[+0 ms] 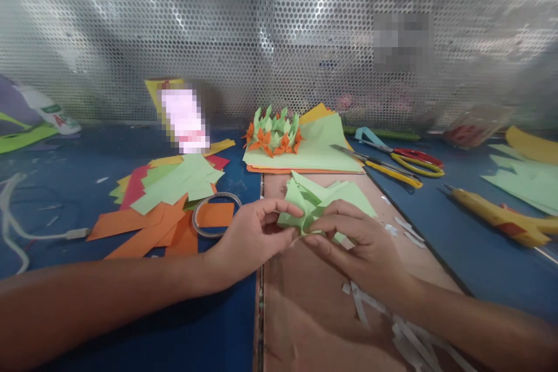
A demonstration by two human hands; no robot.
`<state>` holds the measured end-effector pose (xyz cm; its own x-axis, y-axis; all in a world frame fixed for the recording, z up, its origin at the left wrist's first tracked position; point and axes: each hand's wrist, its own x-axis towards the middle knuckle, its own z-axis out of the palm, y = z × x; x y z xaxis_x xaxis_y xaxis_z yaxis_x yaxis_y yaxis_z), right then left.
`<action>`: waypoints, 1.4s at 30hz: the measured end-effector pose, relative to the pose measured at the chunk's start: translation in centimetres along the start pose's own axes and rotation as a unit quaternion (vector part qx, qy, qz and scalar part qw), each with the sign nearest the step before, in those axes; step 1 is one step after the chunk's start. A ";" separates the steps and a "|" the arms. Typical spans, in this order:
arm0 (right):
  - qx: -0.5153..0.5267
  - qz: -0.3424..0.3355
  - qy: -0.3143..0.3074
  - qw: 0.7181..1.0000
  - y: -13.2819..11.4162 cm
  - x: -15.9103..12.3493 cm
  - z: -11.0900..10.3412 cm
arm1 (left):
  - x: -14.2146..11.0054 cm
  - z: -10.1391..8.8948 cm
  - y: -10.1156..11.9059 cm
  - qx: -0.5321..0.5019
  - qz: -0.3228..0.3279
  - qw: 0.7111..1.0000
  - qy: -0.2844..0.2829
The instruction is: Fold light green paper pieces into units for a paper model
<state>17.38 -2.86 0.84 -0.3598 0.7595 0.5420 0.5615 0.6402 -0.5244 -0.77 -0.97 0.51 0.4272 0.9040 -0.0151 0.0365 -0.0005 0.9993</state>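
A folded piece of light green paper (300,202) is pinched between my two hands above the brown board (300,302). My left hand (257,229) grips its left side with thumb and index finger. On its right side, the fingers and thumb of my right hand (360,241) close on the lower edge. More green paper (349,195) spreads out just behind my right fingers. Beyond the hands, a ring of folded green and orange paper flowers (276,136) stands on a stack of green sheets (322,139). A roll of tape (196,224) lies left of my left hand.
Orange strips (143,221) and green paper pieces (178,183) lie left. Scissors (410,160), a yellow-handled cutter (387,171) and a yellow glue gun (501,215) are right. A white cable (13,221) and glue bottle (52,107) sit far left. Perforated metal (261,23) closes off the back.
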 end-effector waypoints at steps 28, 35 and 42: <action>0.006 0.007 -0.017 1.000 0.4 -0.2 0.3 | -0.1 -0.3 0.2 0.129 0.091 0.987 0.010; 0.010 -0.004 -0.006 1.000 0.1 -0.1 0.2 | -0.1 -0.3 0.5 0.143 0.084 0.986 0.016; 0.010 0.002 -0.009 1.000 0.2 -0.2 0.3 | -0.2 -0.3 0.7 0.144 0.082 0.986 0.023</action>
<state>17.36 -2.88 0.40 -0.3707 0.7644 0.5276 0.5481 0.6386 -0.5401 -1.09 -1.07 1.20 0.4083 0.8999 0.1534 0.2288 -0.2636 0.9371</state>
